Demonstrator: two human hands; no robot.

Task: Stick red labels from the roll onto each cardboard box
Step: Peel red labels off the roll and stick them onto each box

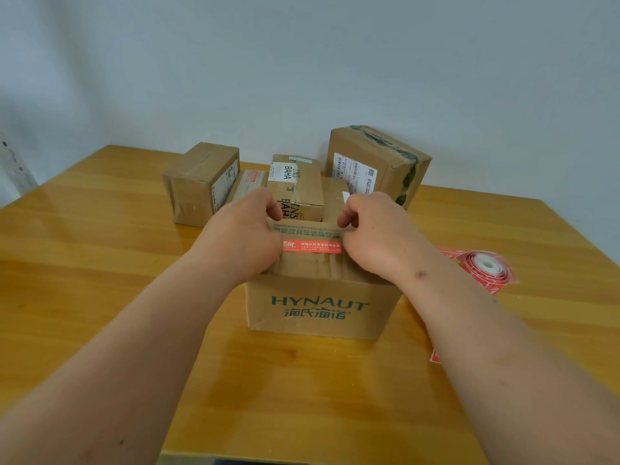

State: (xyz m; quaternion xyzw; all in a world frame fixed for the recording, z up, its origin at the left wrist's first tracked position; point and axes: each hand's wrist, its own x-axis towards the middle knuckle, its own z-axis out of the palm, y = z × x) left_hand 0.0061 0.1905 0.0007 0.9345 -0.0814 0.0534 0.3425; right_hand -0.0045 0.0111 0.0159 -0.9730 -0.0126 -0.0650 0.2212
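A cardboard box printed HYNAUT (318,307) stands in the middle of the table. A red label (312,246) lies flat across its top. My left hand (245,236) rests on the box top at the label's left end, fingers curled over the far edge. My right hand (372,229) rests at the label's right end, fingers curled the same way. The roll of red labels (483,266) lies on the table to the right of the box, partly behind my right forearm.
Several more cardboard boxes stand behind: one at the left (201,182), a BAHA box (295,186) in the middle, a tall box with a white shipping label (375,162) at the right. A loose red scrap (435,356) lies by my right forearm. The wooden table (100,246) meets a wall.
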